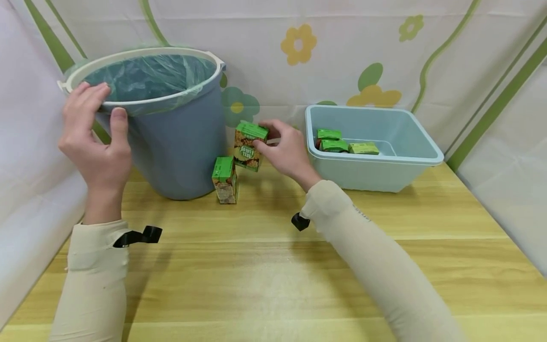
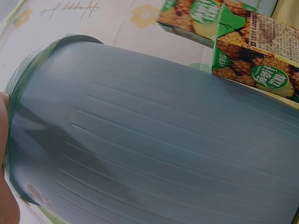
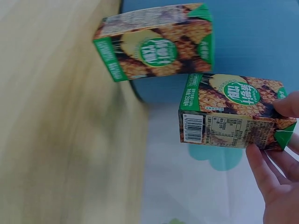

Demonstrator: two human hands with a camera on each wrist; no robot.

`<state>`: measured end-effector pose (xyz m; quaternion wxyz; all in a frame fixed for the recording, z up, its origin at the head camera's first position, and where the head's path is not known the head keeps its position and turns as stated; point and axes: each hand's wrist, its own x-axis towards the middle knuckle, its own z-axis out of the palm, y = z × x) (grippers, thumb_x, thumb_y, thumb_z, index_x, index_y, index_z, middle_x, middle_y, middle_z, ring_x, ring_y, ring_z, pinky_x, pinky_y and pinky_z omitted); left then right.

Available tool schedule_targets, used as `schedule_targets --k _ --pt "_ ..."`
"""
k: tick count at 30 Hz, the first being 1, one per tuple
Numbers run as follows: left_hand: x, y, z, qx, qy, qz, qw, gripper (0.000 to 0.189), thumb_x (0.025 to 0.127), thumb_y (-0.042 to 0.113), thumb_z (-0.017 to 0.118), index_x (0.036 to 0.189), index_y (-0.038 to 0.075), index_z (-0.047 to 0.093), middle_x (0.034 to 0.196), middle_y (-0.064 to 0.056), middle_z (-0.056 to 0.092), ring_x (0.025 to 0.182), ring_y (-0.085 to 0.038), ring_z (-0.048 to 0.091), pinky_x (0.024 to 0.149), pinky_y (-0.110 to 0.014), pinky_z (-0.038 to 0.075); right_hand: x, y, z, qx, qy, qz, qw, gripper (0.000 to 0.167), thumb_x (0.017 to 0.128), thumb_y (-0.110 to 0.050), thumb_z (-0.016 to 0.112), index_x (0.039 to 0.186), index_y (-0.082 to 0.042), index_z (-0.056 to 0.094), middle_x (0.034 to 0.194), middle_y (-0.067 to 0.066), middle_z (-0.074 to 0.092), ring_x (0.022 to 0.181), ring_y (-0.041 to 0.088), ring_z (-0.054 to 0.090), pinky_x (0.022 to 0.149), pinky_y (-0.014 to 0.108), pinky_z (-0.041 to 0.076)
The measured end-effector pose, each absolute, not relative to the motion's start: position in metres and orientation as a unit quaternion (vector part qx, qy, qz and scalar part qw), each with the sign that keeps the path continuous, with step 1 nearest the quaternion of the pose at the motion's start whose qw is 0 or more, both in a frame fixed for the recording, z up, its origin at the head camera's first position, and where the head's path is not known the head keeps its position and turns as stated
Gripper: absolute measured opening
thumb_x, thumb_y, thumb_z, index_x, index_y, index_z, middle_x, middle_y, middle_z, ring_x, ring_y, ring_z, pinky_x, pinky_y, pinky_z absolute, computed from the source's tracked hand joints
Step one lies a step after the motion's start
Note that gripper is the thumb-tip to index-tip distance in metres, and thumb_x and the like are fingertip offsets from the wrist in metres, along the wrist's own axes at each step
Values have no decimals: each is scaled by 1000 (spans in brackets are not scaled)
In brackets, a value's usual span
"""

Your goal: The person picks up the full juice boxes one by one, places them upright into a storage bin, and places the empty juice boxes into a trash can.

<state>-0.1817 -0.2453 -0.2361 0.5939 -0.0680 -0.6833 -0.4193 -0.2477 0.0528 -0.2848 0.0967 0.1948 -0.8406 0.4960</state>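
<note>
A blue-grey trash bin [image 1: 183, 137] with a white rim and a thin green plastic liner [image 1: 188, 71] stands at the left. My left hand [image 1: 96, 137] holds its near-left rim, fingers over the edge and thumb outside. With thumb and fingers, my right hand [image 1: 288, 147] pinches the top of a green and brown juice box [image 1: 249, 147], raised and tilted just right of the bin. A second juice box [image 1: 225, 183] stands upright on the table by the bin's foot. In the right wrist view the held juice box [image 3: 233, 109] shows its barcode and pineapple print.
A light blue plastic basin [image 1: 359, 171] stands at the right, with several green-topped boxes [image 1: 335, 146] inside. Behind hangs a white cloth [image 1: 256, 47] printed with flowers. The wooden table [image 1: 239, 275] stretches toward me beneath both forearms.
</note>
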Motion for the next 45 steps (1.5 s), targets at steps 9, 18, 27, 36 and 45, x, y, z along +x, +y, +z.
schedule_targets --k 9,18,27,36,45 --pt "-182 -246 -236 -67 -684 -421 591 35 93 30 67 119 12 82 124 -5 80 134 -11 64 125 -29 41 -244 57 -257 216 -823 508 134 45 99 -21 75 142 -13 66 123 9 74 108 18 73 94 27 62" --pt "-183 -246 -237 -65 -687 -418 591 35 93 30 66 119 14 82 124 -5 80 134 -11 63 125 -29 40 -239 60 -233 228 -804 524 162 43 100 -20 74 141 -12 66 123 8 72 108 15 69 95 27 62" --pt "-183 -247 -237 -65 -686 -419 591 35 93 30 66 119 14 82 124 -5 80 134 -11 64 125 -29 40 -234 56 -213 226 -777 551 204 39 98 -19 76 135 -11 69 116 9 75 104 15 73 89 27 64" --pt "-185 -246 -237 -64 -691 -415 588 35 93 31 66 120 14 82 126 -5 79 135 -10 63 125 -29 40 -231 51 -197 219 -735 588 257 42 96 -11 75 137 -8 65 123 11 72 107 14 70 93 24 63" --pt "-185 -245 -238 -68 -688 -419 589 34 93 31 67 120 17 82 125 -5 80 134 -11 63 126 -29 39 -227 38 -179 240 -713 567 335 44 96 -3 70 139 -1 61 136 16 64 121 20 65 104 19 56"
